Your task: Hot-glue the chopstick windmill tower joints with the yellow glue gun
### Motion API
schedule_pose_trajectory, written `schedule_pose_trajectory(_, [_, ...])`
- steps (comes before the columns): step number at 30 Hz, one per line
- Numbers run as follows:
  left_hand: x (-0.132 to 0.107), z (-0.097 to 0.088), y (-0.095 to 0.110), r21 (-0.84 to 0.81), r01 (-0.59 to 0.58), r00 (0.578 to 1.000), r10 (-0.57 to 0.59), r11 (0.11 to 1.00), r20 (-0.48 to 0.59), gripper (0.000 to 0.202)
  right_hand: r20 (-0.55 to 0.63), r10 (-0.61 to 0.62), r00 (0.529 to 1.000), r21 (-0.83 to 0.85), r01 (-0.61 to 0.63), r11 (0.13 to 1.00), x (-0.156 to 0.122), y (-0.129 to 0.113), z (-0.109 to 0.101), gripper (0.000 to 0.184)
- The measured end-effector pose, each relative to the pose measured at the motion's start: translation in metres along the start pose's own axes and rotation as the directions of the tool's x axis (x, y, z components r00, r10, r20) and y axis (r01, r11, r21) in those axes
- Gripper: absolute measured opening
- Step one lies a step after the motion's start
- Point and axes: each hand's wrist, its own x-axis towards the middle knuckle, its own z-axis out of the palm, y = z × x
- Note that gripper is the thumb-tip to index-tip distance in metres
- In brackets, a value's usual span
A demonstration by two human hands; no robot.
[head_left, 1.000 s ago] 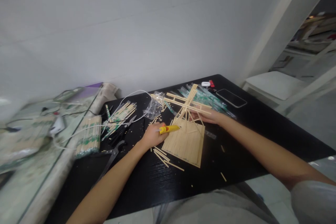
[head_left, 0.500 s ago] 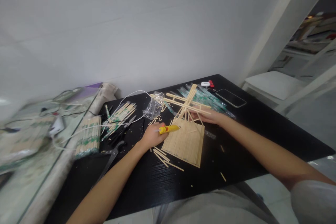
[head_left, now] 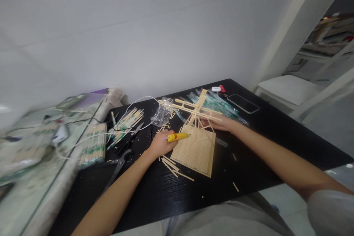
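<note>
Hands almost unmoved across the last second: left hand (head_left: 159, 143) kept wrapped around yellow glue gun (head_left: 177, 136), nozzle held at near left edge of stick model (head_left: 197, 132); right hand (head_left: 218, 122) kept at far right side of same model. Only slight drift of viewpoint noted, with gun tip lying marginally nearer upright frame than before. Judged as steady dwell on one joint, glue probably being laid or left to set while frame was braced. Left forearm extended diagonally from lower left, wrist low over black table (head_left: 262, 147), fingers curled shut on gun body, gun lying nearly level and pointing right. Right forearm stretched in from lower right, palm down, fingers laid loosely along crossbar sticks of model's upper frame; whether pinching one stick or merely pressing not discernible. Model seated mid-table on flat slatted base, slanted struts rising to cross of long sticks. Loose cut sticks (head_left: 173, 165) scattered just beside base near left wrist. Scissors (head_left: 128, 136) and wrapped chopstick bundle (head_left: 92, 149) set well apart to left, phone (head_left: 243, 103) at far right edge, white cable (head_left: 138, 100) looped behind.
</note>
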Motion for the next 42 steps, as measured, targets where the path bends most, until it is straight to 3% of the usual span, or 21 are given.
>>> schedule_pose_trajectory(12, [0.0006,-0.0019,0.0025,0.006,0.006,1.000,-0.006,1.000,-0.003,0.021,0.003,0.001,1.000,-0.009,-0.001,1.000,-0.0011,-0.0017,0.0008,0.032])
schedule_pose_trajectory(23, [0.0013,-0.0008,0.0000,0.011,-0.066,0.997,0.066,0.998,-0.039,0.021,0.032,0.001,0.999,0.037,-0.002,0.999,-0.0009,-0.0020,0.0010,0.039])
schedule_pose_trajectory(34, [0.0028,-0.0061,0.0046,0.007,-0.043,0.999,0.043,0.999,-0.024,0.025,0.011,0.037,0.999,0.021,-0.037,0.999,0.0008,-0.0018,-0.0036,0.007])
schedule_pose_trajectory(42, [0.0032,-0.0055,0.0052,0.032,-0.053,0.998,0.054,0.998,-0.018,0.025,-0.040,0.098,0.994,-0.006,-0.098,0.995,-0.0045,-0.0043,-0.0078,0.013])
